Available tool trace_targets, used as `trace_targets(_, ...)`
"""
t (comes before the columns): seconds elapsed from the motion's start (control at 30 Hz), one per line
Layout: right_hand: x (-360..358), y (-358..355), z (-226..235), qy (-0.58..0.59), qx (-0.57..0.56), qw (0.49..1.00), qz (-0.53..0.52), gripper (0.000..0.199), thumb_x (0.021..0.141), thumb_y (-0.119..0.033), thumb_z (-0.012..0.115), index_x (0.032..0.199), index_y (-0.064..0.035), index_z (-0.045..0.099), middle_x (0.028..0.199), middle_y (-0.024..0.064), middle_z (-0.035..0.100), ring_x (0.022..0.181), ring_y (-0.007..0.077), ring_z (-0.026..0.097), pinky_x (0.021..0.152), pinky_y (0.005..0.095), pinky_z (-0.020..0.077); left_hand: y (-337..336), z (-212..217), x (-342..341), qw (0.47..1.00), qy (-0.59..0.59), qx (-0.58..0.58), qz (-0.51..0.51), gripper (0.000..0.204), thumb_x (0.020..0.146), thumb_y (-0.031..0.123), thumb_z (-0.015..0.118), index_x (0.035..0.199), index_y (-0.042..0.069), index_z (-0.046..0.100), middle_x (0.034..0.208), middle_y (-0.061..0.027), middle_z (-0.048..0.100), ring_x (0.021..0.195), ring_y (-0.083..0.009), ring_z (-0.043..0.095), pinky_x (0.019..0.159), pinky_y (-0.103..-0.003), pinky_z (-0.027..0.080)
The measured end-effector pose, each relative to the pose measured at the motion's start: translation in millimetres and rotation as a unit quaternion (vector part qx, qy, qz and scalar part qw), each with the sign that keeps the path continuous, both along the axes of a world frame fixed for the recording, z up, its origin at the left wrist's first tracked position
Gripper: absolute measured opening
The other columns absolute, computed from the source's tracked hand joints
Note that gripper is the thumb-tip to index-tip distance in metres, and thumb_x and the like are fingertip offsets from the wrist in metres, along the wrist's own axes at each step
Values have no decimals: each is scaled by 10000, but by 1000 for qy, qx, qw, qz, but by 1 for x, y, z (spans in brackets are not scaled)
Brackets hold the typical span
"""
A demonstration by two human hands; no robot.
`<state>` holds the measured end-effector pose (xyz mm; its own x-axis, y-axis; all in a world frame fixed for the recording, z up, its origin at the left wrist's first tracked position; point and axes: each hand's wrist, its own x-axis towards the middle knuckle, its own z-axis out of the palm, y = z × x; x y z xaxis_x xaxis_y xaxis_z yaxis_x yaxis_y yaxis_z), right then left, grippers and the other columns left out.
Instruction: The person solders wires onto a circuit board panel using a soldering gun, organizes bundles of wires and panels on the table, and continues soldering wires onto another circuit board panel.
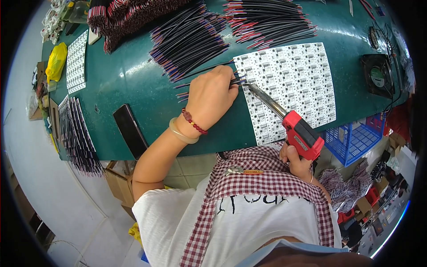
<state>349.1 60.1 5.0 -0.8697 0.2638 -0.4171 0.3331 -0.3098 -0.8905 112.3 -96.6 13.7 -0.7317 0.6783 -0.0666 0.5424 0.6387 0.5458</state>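
The left hand (210,91) is closed, back up, over a few dark wires (238,81) just off the left edge of a white sheet (293,80) of small circuit boards. The wires' right ends poke out past the thumb and forefinger toward that edge, while their other ends show on the far side of the hand, fanned out to the left over the green table (133,84). The right hand (296,161) is wrapped around the red and black handle of a soldering iron (304,135), near the table's front edge. The iron's metal shaft slants up and left from that grip, over the sheet, so its tip (249,85) lies well away from the right hand but right beside the left fingertips and the wire ends; whether the tip touches them cannot be told. The sheet lies flat between the two hands, partly under the shaft. Another loose wire lies just above the left hand, its right end near the sheet's edge. Beyond the hands are two piles of black wires, one (189,40) up from the left hand, the other (269,22) behind the sheet. A phone (130,130) lies left of the left forearm, and a fan (377,76) stands right of the sheet.
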Motion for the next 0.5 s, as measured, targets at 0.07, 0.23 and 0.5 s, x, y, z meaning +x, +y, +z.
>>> trace_targets(0.07,1,2,0,-1,14,1000,22,141,914,-124,529,847,0,537,664,17,517,565,83,478,521,233,394,0,1,1,1000,5,1,0,130,718,79,617,764,-9,533,773,-151,600,684,-335,593,602,-417,477)
trace_targets(0.23,-1,-2,0,30,4,999,11,287,922,-210,520,1072,27,458,640,42,482,519,108,448,508,266,400,1,1,1,1000,3,-7,-5,132,716,76,617,774,-11,536,781,-151,603,685,-336,595,605,-412,479)
trace_targets(0.5,-6,2,8,63,-26,997,-45,500,912,-327,531,1227,31,381,629,55,445,480,121,428,489,287,406,-2,1,1,1000,7,-2,-10,152,731,96,638,787,-8,542,778,-146,597,687,-328,589,606,-399,468)
